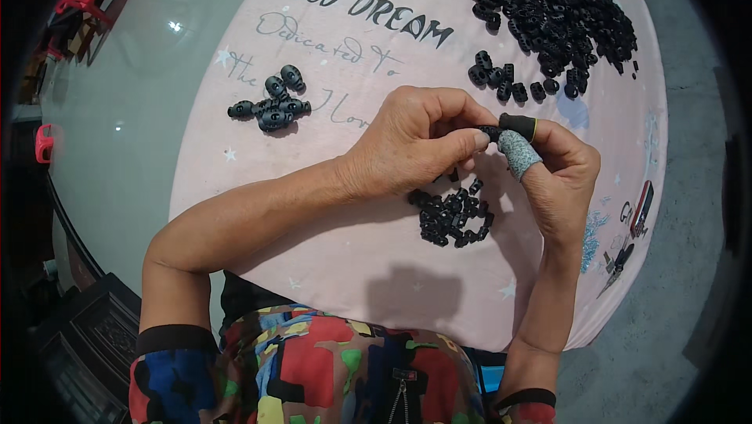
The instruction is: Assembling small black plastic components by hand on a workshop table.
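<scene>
Left hand (411, 138) and right hand (565, 177), each grip narrow, pinch one small black part (491, 133) above the table (337, 267). Two finger covers (520, 155) clothe the right's digits. About six black pieces (276, 117) lie leftward; one cluster (450, 219) sits nearer, one heap (556, 17) beyond.

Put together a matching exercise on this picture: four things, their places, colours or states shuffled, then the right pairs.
Column one
1. Left hand
2. Largest black heap
3. Tablecloth
4. Right hand

Column two
A. Pale pink
B. Grey cover on its thumb, black cover on a finger
C. Bare thumb, touching a small black piece
D. Upper right of the picture

Pairs: 1-C, 2-D, 3-A, 4-B
</scene>
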`<state>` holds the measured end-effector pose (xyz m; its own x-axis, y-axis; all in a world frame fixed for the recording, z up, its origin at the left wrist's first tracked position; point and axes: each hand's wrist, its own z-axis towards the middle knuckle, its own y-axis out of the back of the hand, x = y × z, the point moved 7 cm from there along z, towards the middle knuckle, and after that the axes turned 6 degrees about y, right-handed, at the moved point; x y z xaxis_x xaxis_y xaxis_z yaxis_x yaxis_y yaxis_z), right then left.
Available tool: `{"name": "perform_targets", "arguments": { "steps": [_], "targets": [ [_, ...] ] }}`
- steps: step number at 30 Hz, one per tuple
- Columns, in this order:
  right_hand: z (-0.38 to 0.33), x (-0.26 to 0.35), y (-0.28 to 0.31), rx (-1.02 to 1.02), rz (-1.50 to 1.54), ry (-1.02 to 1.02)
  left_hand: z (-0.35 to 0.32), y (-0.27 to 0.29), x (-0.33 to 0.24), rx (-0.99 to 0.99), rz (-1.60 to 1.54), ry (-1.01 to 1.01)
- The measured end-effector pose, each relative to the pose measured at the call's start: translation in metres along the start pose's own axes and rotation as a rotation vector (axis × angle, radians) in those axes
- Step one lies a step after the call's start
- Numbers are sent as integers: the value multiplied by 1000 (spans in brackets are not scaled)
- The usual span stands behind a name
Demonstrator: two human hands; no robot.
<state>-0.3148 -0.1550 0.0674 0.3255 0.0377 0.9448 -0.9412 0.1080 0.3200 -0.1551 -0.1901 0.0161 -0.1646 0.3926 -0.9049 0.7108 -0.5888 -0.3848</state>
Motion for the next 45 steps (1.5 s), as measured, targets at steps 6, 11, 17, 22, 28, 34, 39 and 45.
{"name": "perform_targets", "arguments": {
  "steps": [6, 11, 17, 22, 28, 34, 39, 45],
  "targets": [
    [-2, 3, -3, -23, -72, 34, -1, -1, 2, -33, 23, 20],
    [-3, 12, -6, 40, -174, 106, 3, 1, 6, -79, -9, 10],
    [-1, 11, -6, -28, -166, 204, 4, 2, 1, -104, -129, 59],
    [-3, 25, -7, -26, -300, 310, 3, 0, 1, -22, -103, 77],
    [-5, 41, -10, 8, -495, 467, 4, 1, 2, -23, -105, 122],
    [-1, 33, -7, -3, -412, 381, 7, 0, -1, -8, -173, 104],
    [-3, 38, -11, 2, -452, 475, 6, 3, -2, -24, -177, 123],
    [-10, 36, -19, -71, -569, 566, 9, 1, 3, -74, -201, 74]
  ]
}}
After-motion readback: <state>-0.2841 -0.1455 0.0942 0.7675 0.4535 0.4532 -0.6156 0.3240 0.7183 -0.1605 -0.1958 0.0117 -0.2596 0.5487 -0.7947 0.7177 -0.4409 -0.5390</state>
